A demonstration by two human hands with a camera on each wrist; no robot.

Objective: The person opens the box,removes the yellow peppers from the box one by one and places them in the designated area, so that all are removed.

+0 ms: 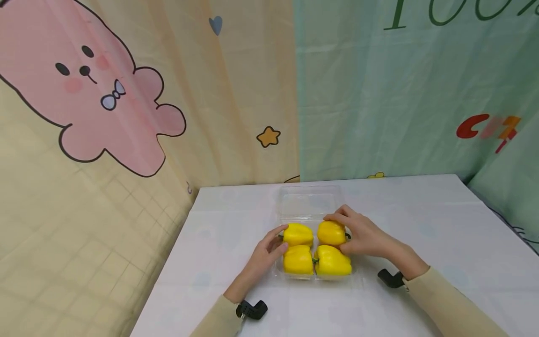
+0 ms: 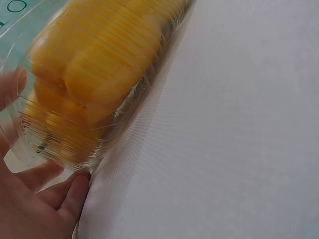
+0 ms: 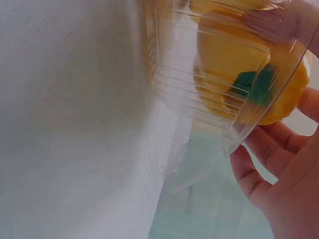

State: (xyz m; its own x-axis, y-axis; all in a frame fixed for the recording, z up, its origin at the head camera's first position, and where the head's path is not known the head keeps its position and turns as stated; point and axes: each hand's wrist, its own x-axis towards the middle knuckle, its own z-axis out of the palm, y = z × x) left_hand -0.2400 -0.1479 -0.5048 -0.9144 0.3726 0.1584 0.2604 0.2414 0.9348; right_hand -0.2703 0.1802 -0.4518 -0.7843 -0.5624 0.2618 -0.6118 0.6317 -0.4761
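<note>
**Left hand (image 1: pixel 265 254) and right hand (image 1: pixel 364 234) each pinch the stem end of a yellow pepper**

Four yellow peppers lie on their sides in a clear plastic box (image 1: pixel 314 277) on the white table (image 1: pixel 236 224). They make two rows of two. The lid (image 1: pixel 310 201) is open and lies at the back, on the far side from the person.

The back left pepper (image 1: pixel 299 234) is right at the left hand. Its long way runs from left to right, and its stem end points out to that hand. The fingers are on the upper side and the thumb is on the near side, so the hand pinches that end.

The back right pepper (image 1: pixel 331 233) is right at the right hand. Its stem pokes out to the right. The right hand pinches it too, with fingers at the far side and thumb at the near side.

So each hand is nearest to the pepper on its own side, and I think that matters most for any small turn or push. There is a small gap between these two.

The front left pepper (image 1: pixel 298 260) and front right pepper (image 1: pixel 333 260) sit closer to the person. A stem shows between them, but I cannot tell whose it is.
</note>
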